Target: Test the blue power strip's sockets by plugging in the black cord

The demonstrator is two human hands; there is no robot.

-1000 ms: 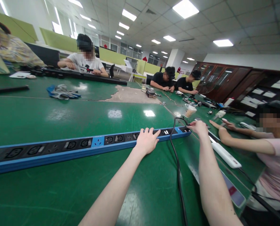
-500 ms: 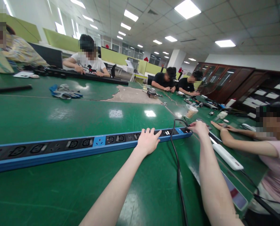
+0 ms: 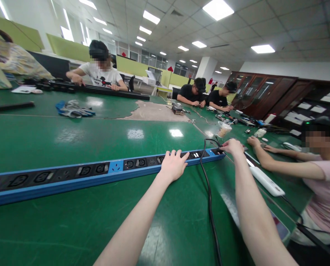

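A long blue power strip [image 3: 142,170] with black sockets and blue socket panels runs across the green table [image 3: 78,229]. My left hand [image 3: 173,165] lies on it right of the middle, palm down with fingers spread, covering some sockets. At the strip's far right end my right hand [image 3: 233,147] is closed in a pinch. Its fingertips are on the end of a black power cord [image 3: 208,184]; that end is small and mostly hidden by the fingers. From there the cord arches left over the strip and drops toward me.
A white power strip [image 3: 267,181] and a phone [image 3: 280,226] lie right of my right forearm. A co-worker's forearms [image 3: 289,166] rest close by on the right. Blue-and-white gloves [image 3: 74,109], a plastic cup [image 3: 224,129] and other people are farther back.
Both my hands hold nearly the same places on the strip. The co-worker on the right has raised one hand a little; the person in white across the table has shifted an arm left.
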